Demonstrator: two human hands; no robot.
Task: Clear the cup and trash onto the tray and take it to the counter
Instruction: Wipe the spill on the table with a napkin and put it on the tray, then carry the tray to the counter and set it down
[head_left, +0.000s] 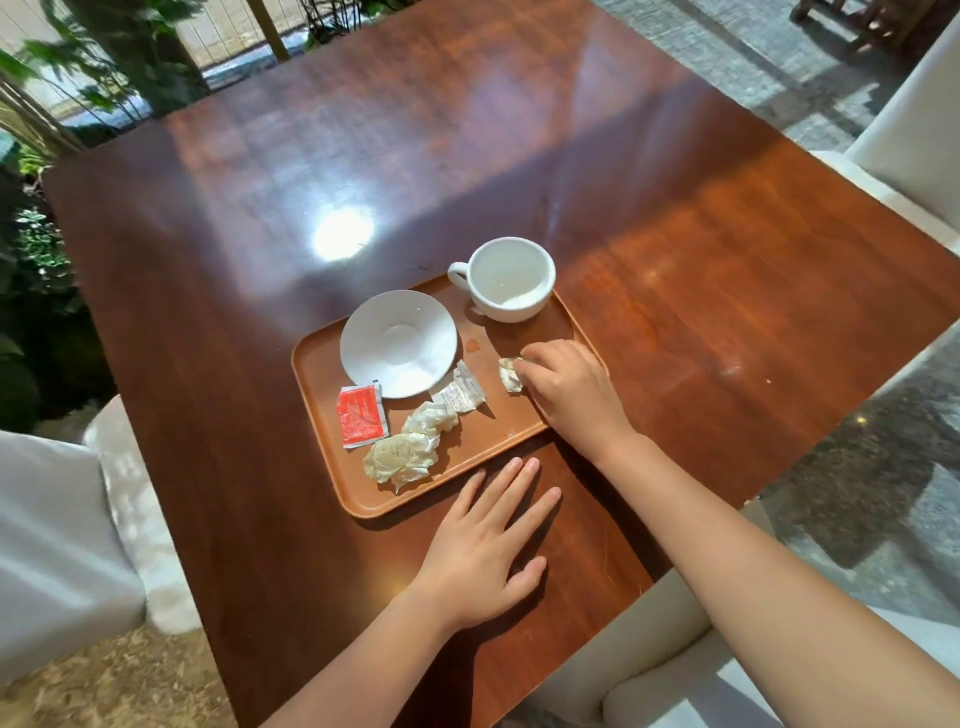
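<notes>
Your left hand (480, 551) lay flat and empty on the wooden table (727, 291), at the tray's (322, 415) 6 o'clock. On the tray sat saucer (398, 343), red packet (360, 415), crumpled napkins (410, 449), and the cup (506, 278) at 1 o'clock. Your right hand (569, 387) pinched the last scrap (509, 375): release it, then lift the tray with both hands, I'd judge.

Brown tray (363, 499) on a shiny wooden table (701, 312), white cup (508, 279) and saucer (398, 343) on it, red packet (360, 415), crumpled napkins (410, 449) (two lumps), right hand (571, 389) pinching a small paper scrap (509, 375) — left hand (483, 551) flat on the table.
</notes>
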